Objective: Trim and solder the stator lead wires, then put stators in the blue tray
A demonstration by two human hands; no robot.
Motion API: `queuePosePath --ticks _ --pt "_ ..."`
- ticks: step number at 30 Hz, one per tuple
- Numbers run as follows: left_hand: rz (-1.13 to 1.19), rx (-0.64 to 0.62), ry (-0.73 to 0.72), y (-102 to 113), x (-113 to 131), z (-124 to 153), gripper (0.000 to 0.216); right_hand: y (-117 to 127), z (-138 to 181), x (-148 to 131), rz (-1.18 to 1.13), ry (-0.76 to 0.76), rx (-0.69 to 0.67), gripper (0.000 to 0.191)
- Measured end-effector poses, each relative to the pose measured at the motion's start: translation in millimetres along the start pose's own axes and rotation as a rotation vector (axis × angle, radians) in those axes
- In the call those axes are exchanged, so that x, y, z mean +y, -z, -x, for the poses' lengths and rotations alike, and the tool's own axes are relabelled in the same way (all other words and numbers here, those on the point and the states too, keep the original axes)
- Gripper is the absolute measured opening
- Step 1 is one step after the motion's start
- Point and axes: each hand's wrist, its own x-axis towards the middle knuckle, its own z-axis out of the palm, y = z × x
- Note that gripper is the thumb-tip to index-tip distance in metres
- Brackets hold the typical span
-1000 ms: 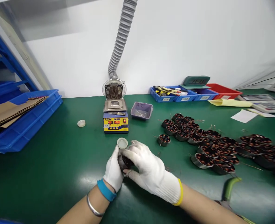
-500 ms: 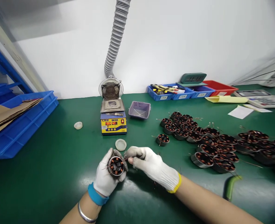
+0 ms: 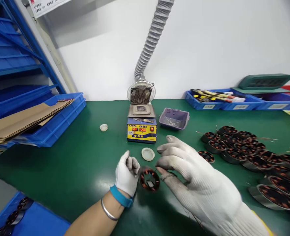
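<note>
A round motor stator with a dark metal rim and copper windings sits tilted between my two hands, its open face towards me. My left hand, in a white glove with greyed fingertips, is curled closed against the stator's left side. What those fingers grip is hidden. At the upper right of the rim, the thumb and forefinger of my right hand pinch a thin lead wire; the other fingers stretch loosely above it. This hand's glove is also white, with its thumb tip bare. Thin wires show below the right palm.
Many similar stators stand grouped at right. Beyond my hands are a small round lid, a yellow-blue solder pot under a grey duct and a purple tray. Blue bins flank the left; another bin holds dark parts.
The view has swung left and come nearer to my right hand. My left hand cupped the stator before; now the stator is at its right side, and the right hand's fingers have spread more.
</note>
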Motion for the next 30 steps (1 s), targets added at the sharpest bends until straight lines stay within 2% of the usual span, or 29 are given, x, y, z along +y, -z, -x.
queuePosePath --ticks 1,4,6,7,9,10,12,13,14,15,16,18,20,21,23,24,26,28,30 --pt "-0.047 -0.04 0.084 0 1 -1 0.054 2 -3 -2 -0.02 0.018 -0.006 0.015" --pt "-0.234 -0.365 0.42 2 1 3 0.055 3 -5 -1 -0.039 0.028 -0.047 0.018" --pt "-0.287 -0.529 0.484 4 2 8 0.049 2 -3 5 0.006 0.019 -0.066 0.015" --pt "-0.279 -0.56 0.464 4 4 11 0.042 2 -1 8 0.028 0.015 -0.068 0.013" --pt "-0.167 -0.538 0.346 3 10 12 0.031 3 -1 11 0.054 0.015 -0.053 0.011" --pt "-0.08 -0.492 0.242 2 13 11 0.027 3 -2 12 0.057 0.012 -0.045 0.01" --pt "0.064 -0.326 0.04 0 17 7 0.033 3 -5 9 0.035 0.002 -0.029 0.01" --pt "0.085 -0.246 0.003 0 16 4 0.04 2 -7 8 0.014 0.0 -0.027 0.011" --pt "0.066 -0.202 0.027 -1 15 2 0.043 1 -7 6 -0.014 0.0 -0.033 0.012" --pt "0.022 -0.211 0.104 0 11 1 0.042 -1 -7 5 -0.047 0.0 -0.048 0.012" --pt "-0.04 -0.269 0.222 1 7 1 0.039 -3 -6 5 -0.077 -0.002 -0.058 0.013" --pt "-0.182 -0.469 0.45 5 -3 2 0.042 -7 -2 5 -0.121 -0.018 -0.07 0.012" --pt "-0.297 -0.594 0.514 10 -10 5 0.044 -9 3 8 -0.147 -0.077 -0.099 0.011" --pt "-0.327 -0.598 0.478 12 -12 6 0.043 -9 4 9 -0.166 -0.123 -0.124 0.009" --pt "-0.327 -0.542 0.304 14 -12 8 0.036 -7 4 12 -0.264 -0.274 -0.152 0.007" --pt "-0.317 -0.507 0.205 13 -11 8 0.034 -5 3 14 -0.348 -0.376 -0.123 0.006" --pt "-0.304 -0.469 0.077 10 -6 9 0.036 0 2 22 -0.529 -0.581 0.03 0.009" --pt "-0.284 -0.442 0.046 6 -1 10 0.04 4 4 32 -0.602 -0.725 0.114 0.017" --pt "-0.231 -0.406 0.084 3 5 12 0.042 4 8 44 -0.554 -0.779 -0.036 0.018"
